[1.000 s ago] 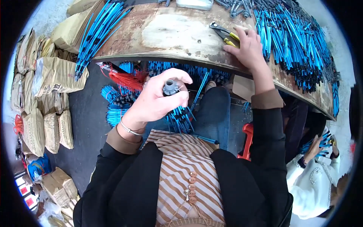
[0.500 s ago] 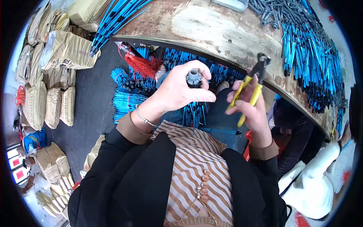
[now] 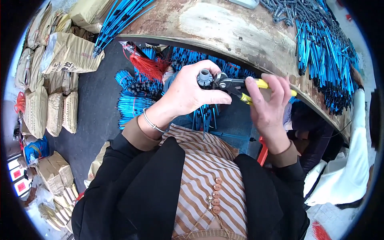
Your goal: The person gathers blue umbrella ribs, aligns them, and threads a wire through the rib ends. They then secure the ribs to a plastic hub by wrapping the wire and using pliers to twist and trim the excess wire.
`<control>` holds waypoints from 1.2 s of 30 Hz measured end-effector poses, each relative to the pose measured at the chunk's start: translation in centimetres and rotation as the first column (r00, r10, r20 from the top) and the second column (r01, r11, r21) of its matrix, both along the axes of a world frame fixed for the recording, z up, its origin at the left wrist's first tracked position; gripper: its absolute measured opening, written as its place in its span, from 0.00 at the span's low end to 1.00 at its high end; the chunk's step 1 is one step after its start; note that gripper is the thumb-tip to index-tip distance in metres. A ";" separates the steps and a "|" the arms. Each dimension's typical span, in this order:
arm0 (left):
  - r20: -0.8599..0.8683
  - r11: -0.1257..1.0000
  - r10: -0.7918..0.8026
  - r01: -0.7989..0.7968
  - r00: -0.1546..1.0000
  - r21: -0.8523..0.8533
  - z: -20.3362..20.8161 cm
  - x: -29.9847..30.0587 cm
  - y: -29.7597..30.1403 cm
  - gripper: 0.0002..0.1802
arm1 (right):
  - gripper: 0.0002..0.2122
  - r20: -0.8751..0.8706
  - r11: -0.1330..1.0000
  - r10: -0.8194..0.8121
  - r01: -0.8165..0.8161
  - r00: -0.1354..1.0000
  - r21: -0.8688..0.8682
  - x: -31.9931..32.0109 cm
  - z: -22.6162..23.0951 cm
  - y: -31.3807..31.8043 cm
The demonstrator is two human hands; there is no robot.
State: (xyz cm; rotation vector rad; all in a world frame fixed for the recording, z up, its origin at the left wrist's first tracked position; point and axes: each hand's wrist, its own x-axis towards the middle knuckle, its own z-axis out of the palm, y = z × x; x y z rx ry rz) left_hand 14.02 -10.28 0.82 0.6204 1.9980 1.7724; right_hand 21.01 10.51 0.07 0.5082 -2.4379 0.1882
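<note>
My left hand point(image 3: 188, 90) is wrapped round a grey plastic hub point(image 3: 205, 78) with a round open top. Thin blue rods with dark ends point(image 3: 205, 117) hang below that hand, seemingly joined to the hub. In my right hand point(image 3: 270, 102) is a pair of pliers point(image 3: 234, 83) with yellow handles and a dark metal head. The head of the pliers reaches the right side of the hub, between my left thumb and fingers. What lies between the jaws is too small to make out.
Ahead curves a worn wooden table point(image 3: 216, 24), with blue rods point(image 3: 322, 60) and grey plastic parts point(image 3: 276, 12) heaped at right. Red strings point(image 3: 148, 66) and bundled blue rods point(image 3: 134, 102) lie below it. Paper sacks point(image 3: 64, 54) are stacked at left. A person's white sleeve point(image 3: 352, 164) reaches in at right.
My right hand has turned and brought the pliers from above the table edge leftward to the hub. My left hand stays nearly in place. The white-sleeved person's arm now reaches further toward the rods.
</note>
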 end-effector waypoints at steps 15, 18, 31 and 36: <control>-0.134 0.941 -0.291 0.309 0.947 0.139 -0.8 1.0 0.5 0.23 | 0.34 -0.124 0.307 0.912 0.853 -0.390 -0.422 3.5 0.3 2.3; -0.099 0.971 -0.220 0.228 0.970 0.073 -0.8 0.6 0.5 0.23 | 0.34 0.617 0.502 0.784 0.515 0.069 -0.695 3.3 2.9 3.5; -0.100 0.937 -0.337 0.344 0.936 0.056 -1.0 -0.1 -0.1 0.24 | 0.22 0.319 0.428 0.902 0.714 -0.293 -0.554 2.8 2.5 4.6; -0.097 0.972 -0.226 0.232 0.969 0.048 -0.9 0.5 0.5 0.25 | 0.24 0.700 0.694 0.697 0.397 -0.159 -0.601 1.6 4.5 5.4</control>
